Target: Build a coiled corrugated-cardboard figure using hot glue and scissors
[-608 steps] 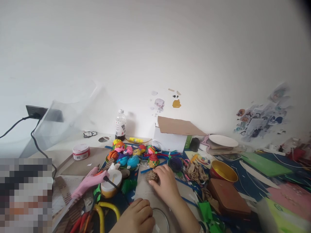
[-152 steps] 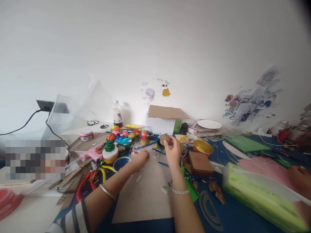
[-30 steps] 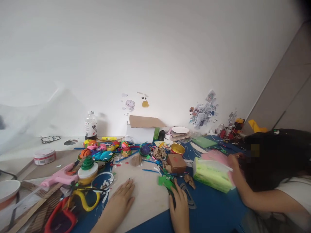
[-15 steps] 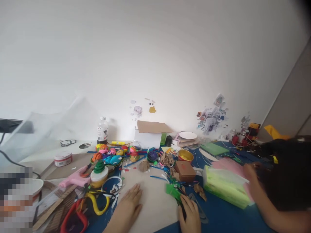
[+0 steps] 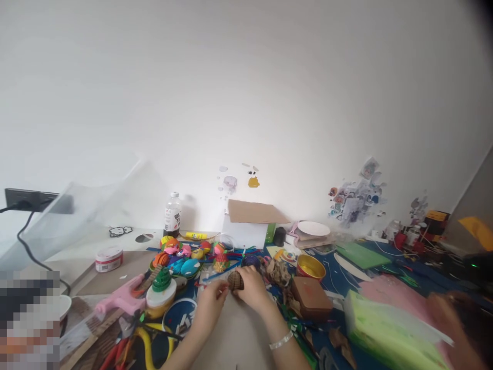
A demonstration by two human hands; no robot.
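A small round brown piece of ridged, corrugated-looking card (image 5: 235, 280) is in my right hand (image 5: 251, 288), whose fingers curl round its far side. Close against its left side, the fingers of my left hand (image 5: 211, 302) are pinched together; what they hold, if anything, is too small to make out. Both hands are over a grey-brown board (image 5: 241, 329). Behind them lie a dark blue coiled paper bowl (image 5: 251, 261) and a small multicoloured paper figure (image 5: 221, 263).
A pink glue gun (image 5: 125, 297), yellow-handled scissors (image 5: 144, 347) and a jar with a green coil (image 5: 160, 293) stand left. Crumpled brown paper (image 5: 278, 272), a brown box (image 5: 311, 298), a gold tin (image 5: 310, 267) and a tissue pack (image 5: 381, 329) are right, near another person's blurred arm (image 5: 449, 318).
Both hands have moved forward and together from the board and green scraps. My right hand has taken hold of the round brown card piece. The view has shifted slightly left.
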